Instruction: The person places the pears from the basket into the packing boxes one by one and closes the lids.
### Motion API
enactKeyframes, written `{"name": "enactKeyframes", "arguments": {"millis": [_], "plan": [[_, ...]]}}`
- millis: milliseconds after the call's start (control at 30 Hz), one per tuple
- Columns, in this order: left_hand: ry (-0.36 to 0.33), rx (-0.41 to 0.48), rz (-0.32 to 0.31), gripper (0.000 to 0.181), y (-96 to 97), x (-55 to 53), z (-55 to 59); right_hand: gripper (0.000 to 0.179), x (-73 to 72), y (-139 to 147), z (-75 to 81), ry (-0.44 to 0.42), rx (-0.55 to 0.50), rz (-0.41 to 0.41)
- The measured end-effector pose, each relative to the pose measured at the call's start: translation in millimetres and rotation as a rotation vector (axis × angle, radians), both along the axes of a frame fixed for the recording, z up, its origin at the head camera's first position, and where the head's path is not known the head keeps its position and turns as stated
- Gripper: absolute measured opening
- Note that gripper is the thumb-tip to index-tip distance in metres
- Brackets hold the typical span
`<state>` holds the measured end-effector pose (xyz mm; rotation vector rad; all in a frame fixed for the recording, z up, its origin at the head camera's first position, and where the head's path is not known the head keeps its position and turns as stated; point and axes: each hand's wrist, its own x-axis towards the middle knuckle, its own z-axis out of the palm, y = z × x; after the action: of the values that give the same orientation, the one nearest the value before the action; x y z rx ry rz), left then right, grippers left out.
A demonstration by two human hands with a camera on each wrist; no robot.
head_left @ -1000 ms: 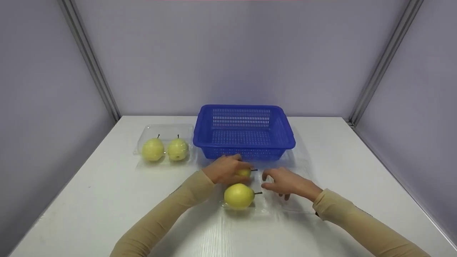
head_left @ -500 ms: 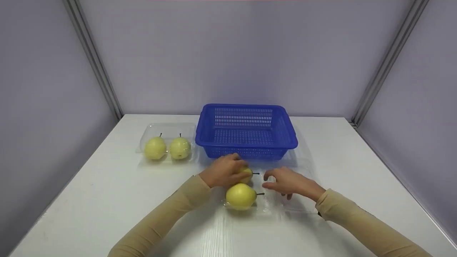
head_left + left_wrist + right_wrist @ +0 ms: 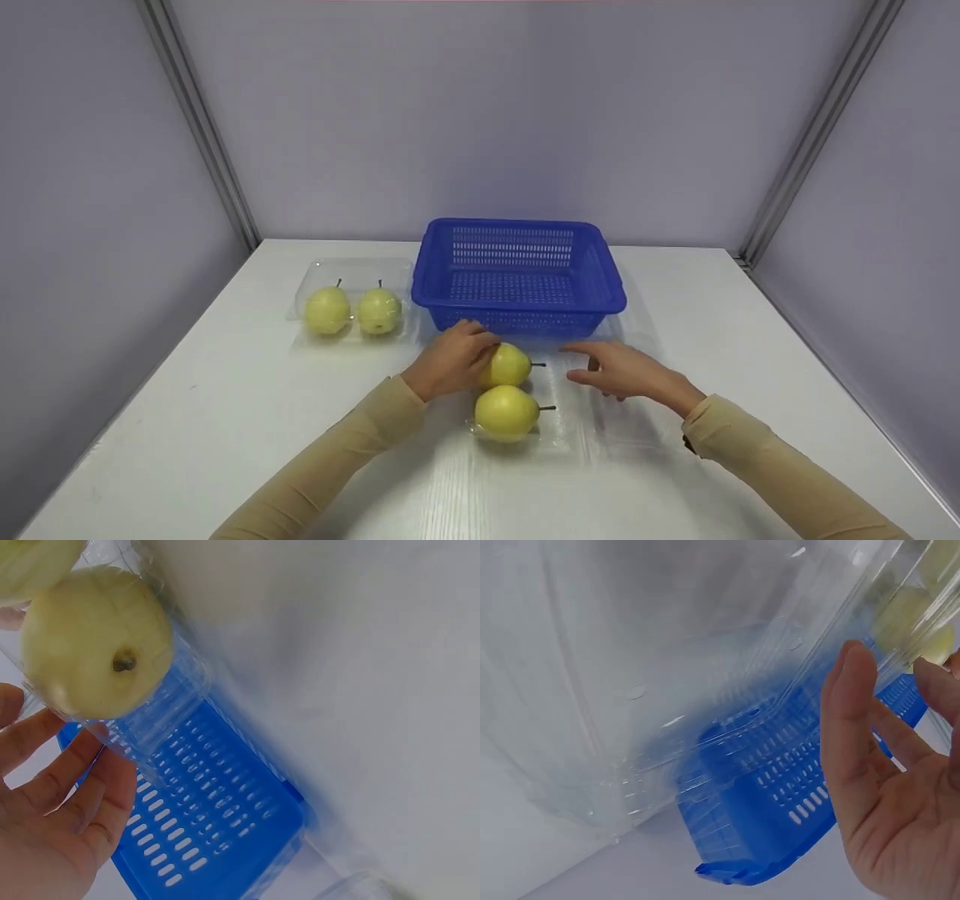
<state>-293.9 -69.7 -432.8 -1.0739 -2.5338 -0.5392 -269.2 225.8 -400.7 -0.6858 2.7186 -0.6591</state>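
Two yellow pears lie side by side in one half of an opened clear plastic clamshell box [image 3: 556,441], stems pointing right. My left hand [image 3: 454,356] is beside the far pear [image 3: 513,364], fingers loosely bent, not gripping it. In the left wrist view its fingers [image 3: 71,765] lie just below that pear [image 3: 90,645]; whether they touch the box wall I cannot tell. The near pear [image 3: 506,412] stands free of both hands. My right hand [image 3: 626,371] hovers over the clear lid half [image 3: 637,431], thumb and index finger spread, holding nothing.
A blue perforated basket [image 3: 517,307] stands directly behind the box. To its left, another clear clamshell box [image 3: 352,268] contains two pears [image 3: 327,310]. Walls enclose the white table [image 3: 187,442] at the back and sides.
My left hand has let go of the far pear and drawn back left, uncovering more of it. My right hand has shifted slightly right, its index finger straightening.
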Motion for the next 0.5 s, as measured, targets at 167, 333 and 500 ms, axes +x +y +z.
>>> {"name": "enactKeyframes", "arguments": {"millis": [167, 333, 500], "plan": [[-0.022, 0.028, 0.011, 0.022, -8.7, -0.2, -3.5, 0.047, -5.9, 15.2, -1.3, 0.019, 0.0, -0.046], [-0.065, 0.062, 0.052, 0.022, -13.0, 0.1, -5.6, 0.028, -13.1, 29.1, -2.9, 0.138, 0.062, -0.049], [-0.167, 0.107, 0.105, 0.023, -13.3, 0.6, -4.0, 0.021, -20.9, 40.4, -4.4, 0.186, 0.124, -0.084]]}}
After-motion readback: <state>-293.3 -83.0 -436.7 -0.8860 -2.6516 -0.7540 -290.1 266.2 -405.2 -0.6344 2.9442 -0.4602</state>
